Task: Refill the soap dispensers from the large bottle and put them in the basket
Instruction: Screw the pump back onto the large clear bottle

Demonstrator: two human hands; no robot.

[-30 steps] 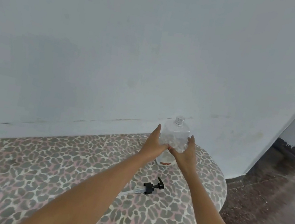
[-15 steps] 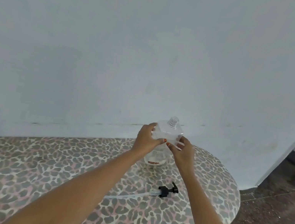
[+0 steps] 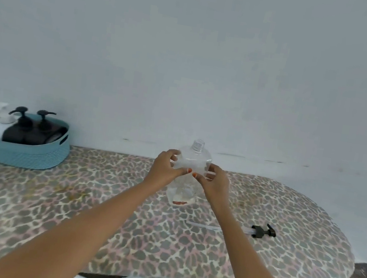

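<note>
Pump (image 3: 261, 232) lies near the gripped bottle (image 3: 194, 162), basket (image 3: 24, 156) well apart

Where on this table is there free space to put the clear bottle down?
Bare cloth lies between the basket and the left hand, along the near edge of the table, and right of the pump. Crowded only between the clear bottle and the pump, where its tube lies.
</note>
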